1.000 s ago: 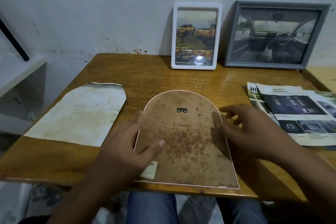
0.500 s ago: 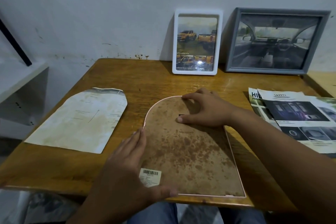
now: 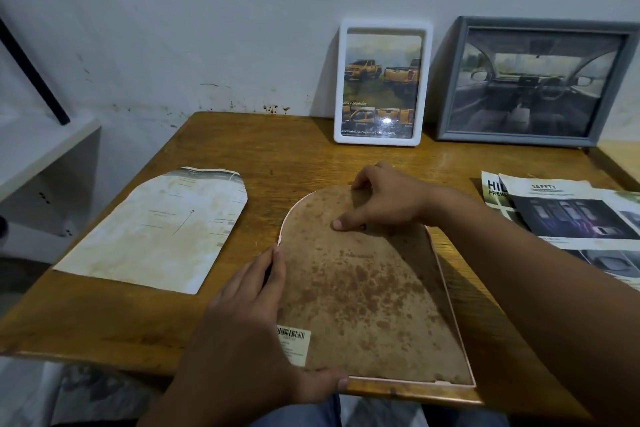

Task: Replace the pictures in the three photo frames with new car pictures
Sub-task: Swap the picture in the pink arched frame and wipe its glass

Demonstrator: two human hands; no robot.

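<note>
On the table's near edge: the arched frame (image 3: 374, 288) lies face down, its stained brown backing board up, its straight bottom edge level with the table (image 3: 294, 163) edge or just past it.
Left hand: the left hand (image 3: 256, 315) braces the frame's left side with straight fingers along the rim and the thumb hooked under the near bottom edge, beside a barcode sticker (image 3: 294, 340).
Right hand: the right hand (image 3: 384, 201) sits on the arched top, thumb pressed flat on the board, fingers curled over the curved rim; whether they pinch a tab I cannot tell.
Risk, slipping: judged from how close the frame lies to the edge, a hard pull at the top could slide it off toward the lap.
Risk, board: the backing looks old and mottled; prying at one spot may bend or crack it.
Risk, glass: any pane underneath is hidden; lifting the board unevenly could tip it out.
Left of the frame: an arch-shaped stained sheet (image 3: 156, 229) lies flat, well apart.
Behind the frame: a white frame (image 3: 382, 83) and a grey frame (image 3: 533, 80) lean on the wall, both showing car pictures.
Right of the frame: car brochures (image 3: 568, 215) lie near; a swinging elbow could sweep them.
</note>
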